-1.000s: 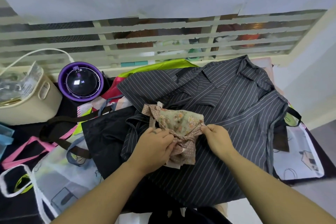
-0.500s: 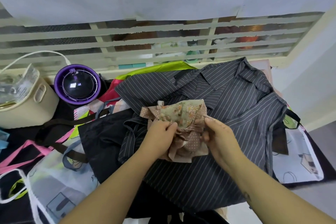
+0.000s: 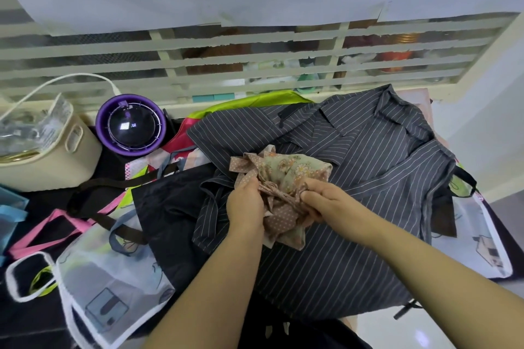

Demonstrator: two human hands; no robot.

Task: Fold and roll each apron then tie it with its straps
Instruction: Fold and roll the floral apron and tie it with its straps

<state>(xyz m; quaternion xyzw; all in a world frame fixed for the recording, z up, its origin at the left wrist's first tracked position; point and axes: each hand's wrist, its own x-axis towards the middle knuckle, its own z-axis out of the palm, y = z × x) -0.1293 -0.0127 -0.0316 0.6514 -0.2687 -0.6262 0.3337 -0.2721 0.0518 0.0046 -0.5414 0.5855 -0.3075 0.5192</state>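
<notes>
Backdrop: cream louvred window slats ran behind a table heaped with cloth.
Bundle: we saw 1 rolled green floral fabric apron, wrapped in its brown dotted straps, sitting mid-table on a spread grey pinstriped apron.
Left: the left hand pinched the straps at the bundle's left side, fingers curled.
Right: the right hand gripped the twisted straps, fingers curled round them.
Nearby: we noted 1 round purple fan and 1 cream plastic basket at far left, well apart from the bundle.
</notes>
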